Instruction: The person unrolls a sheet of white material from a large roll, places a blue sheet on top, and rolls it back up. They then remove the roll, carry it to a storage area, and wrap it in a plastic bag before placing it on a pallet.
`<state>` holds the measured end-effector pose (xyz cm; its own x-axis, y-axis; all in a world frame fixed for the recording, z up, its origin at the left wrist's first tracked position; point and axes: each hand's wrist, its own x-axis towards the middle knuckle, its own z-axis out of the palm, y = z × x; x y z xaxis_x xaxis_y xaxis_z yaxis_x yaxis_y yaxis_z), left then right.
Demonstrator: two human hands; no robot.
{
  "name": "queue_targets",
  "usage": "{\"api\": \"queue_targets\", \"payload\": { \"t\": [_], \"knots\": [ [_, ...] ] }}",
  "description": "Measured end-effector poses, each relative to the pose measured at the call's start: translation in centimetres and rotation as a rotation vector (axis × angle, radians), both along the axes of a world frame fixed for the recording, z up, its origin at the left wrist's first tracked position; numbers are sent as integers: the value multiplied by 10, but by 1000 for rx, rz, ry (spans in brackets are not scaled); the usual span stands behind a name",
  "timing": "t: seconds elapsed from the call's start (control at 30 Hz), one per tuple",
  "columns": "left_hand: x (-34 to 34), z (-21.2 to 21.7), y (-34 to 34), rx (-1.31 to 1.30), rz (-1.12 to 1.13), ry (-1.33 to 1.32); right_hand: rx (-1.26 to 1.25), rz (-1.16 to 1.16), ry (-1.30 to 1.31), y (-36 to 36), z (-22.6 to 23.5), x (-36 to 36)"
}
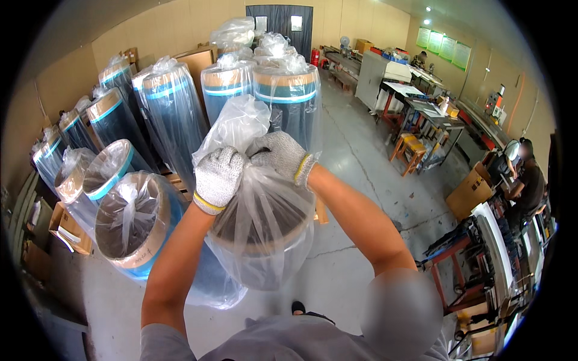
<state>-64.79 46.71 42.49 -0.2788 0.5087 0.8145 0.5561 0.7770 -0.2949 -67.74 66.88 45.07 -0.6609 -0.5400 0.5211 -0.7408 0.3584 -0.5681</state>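
Observation:
A clear plastic bag (265, 198) covers the open top of a wide cardboard tube (265, 242) in front of me. Its gathered neck is pinched between my two gloved hands, with the loose end (241, 117) puffing up above them. My left hand (220, 177), in a grey knit glove with a yellow cuff edge, is closed round the neck on the left. Closed on the same neck from the right is my right hand (282, 157), gloved alike. A thin black strip (260, 150) shows by the right fingers; its kind I cannot make out.
Several bagged rolls (168, 96) with blue bands stand to the left and ahead. An open cardboard tube (129, 222) with knotted plastic sits close on my left. Workbenches (433, 114), a wooden stool (408, 147) and a cardboard box (471, 191) are at right. People (524, 180) work there.

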Motion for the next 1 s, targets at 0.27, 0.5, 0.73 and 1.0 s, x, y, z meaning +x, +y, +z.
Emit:
{"api": "queue_targets", "payload": {
  "t": [0.27, 0.5, 0.73, 1.0],
  "knots": [
    [18, 1, -19, -3, -65, -134, 421, -476, 585, 0, -17, 10],
    [110, -67, -48, 321, -138, -529, 287, -391, -66, 72, -53, 42],
    [158, -121, -7, 300, -352, -515, 191, -443, 254, 105, -131, 189],
    [92, -124, 66, 171, -956, -461, 282, -624, -22, 111, -149, 382]
  ]
}}
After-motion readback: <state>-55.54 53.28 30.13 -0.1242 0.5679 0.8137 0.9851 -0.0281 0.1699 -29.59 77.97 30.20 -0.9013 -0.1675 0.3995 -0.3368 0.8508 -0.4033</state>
